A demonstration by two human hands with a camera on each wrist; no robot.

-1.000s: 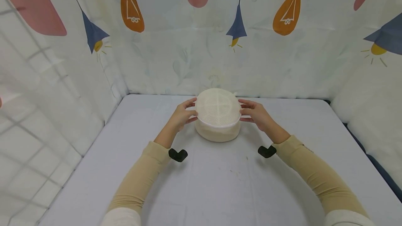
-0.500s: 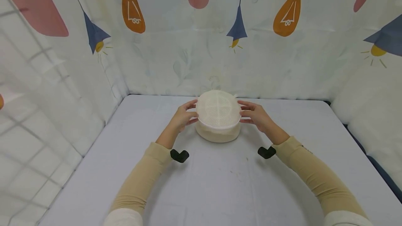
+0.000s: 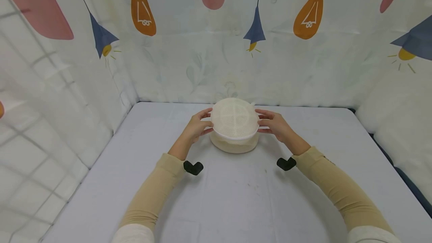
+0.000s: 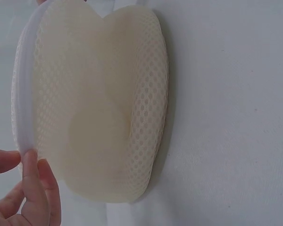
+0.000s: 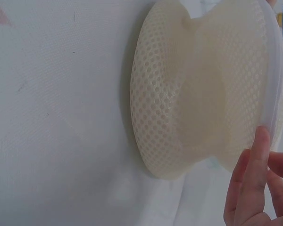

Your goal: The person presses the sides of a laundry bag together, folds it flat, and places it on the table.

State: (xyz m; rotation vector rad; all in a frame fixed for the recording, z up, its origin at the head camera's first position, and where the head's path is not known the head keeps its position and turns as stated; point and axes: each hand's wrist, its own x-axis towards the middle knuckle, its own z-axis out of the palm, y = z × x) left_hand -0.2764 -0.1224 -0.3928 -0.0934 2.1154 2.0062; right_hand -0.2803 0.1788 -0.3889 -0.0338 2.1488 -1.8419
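A round cream mesh laundry bag (image 3: 234, 119) stands near the back of the table, its soft side wall sagging inward below a white rim band (image 4: 24, 94). My left hand (image 3: 197, 126) pinches that rim at the left between thumb and fingers. On the opposite side my right hand (image 3: 274, 125) pinches the rim band (image 5: 273, 84) in the same way. The mesh top faces up and tilts toward me. In both wrist views the bag's base (image 5: 151, 103) rests on the cloth. Its inside is hidden.
A white cloth covers the table (image 3: 233, 198), with a few small marks on it. Behind rises a white curtain (image 3: 189, 66) printed with lamps and bulbs. Another curtain (image 3: 40, 104) hangs close along the left edge. Black wrist mounts (image 3: 193, 168) stick out inward from both sleeves.
The bag's top rim has sunk slightly and both hands have lowered a little with it. The side wall looks more folded in. Both hands keep their hold.
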